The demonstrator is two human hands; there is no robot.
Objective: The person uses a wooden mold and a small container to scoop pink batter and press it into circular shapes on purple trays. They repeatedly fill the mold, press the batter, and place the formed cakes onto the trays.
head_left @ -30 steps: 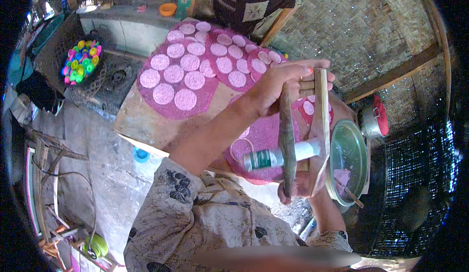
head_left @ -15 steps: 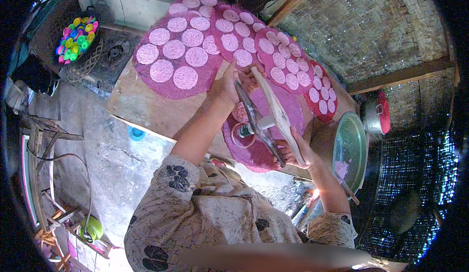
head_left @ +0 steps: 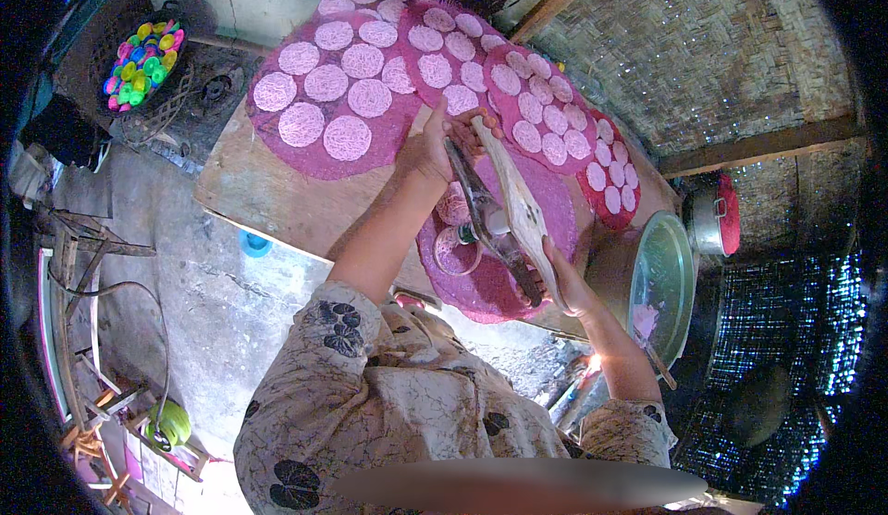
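Note:
Between my hands is a wooden hand press with a pale bar (head_left: 514,196) and a dark bar (head_left: 477,198), joined by a short whitish plunger (head_left: 498,223). My left hand (head_left: 431,151) grips the far ends of both bars. Around their near ends my right hand (head_left: 574,291) is closed, fingers reaching across to the dark bar. The press hovers over a round pink mat (head_left: 560,202). On this mat lie a pale ring (head_left: 441,260), partly under the press, and a pink disc of thin strands (head_left: 452,208).
More pink mats (head_left: 393,136) covered with several strand discs (head_left: 348,136) spread over the wooden table (head_left: 277,196). To the right stand a large green basin (head_left: 686,279) and a metal pot (head_left: 705,223). A basket of colourful small cups (head_left: 139,71) is at far left.
The two bars have come closer together, and less of the plunger shows between them. Both hands keep their grip at the same ends.

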